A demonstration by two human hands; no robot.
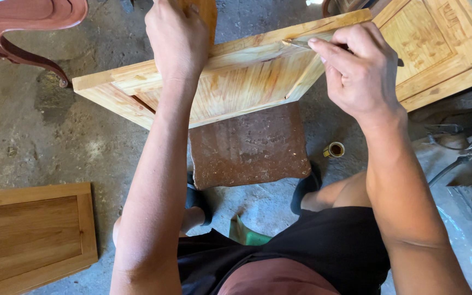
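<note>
On the floor's left edge lay a finished panel (31, 237). The left hand (177, 38) gripped the tilted wooden door panel (230, 87), propped above a reddish slab (249, 147). The right hand (359, 74) pinched a thin tool (299, 42) along its top edge, seemingly filling a seam; the next stroke would call for steady pressure.

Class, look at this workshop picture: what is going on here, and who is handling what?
A person seated low over a concrete floor works on a pale wooden panel door, propped on a reddish-brown block. The left hand steadies its upper edge. The right hand presses a thin tool, mostly hidden, against the frame's corner. A small open tin stands by the block. Two more panel doors lie nearby, one lower left, one upper right.
</note>
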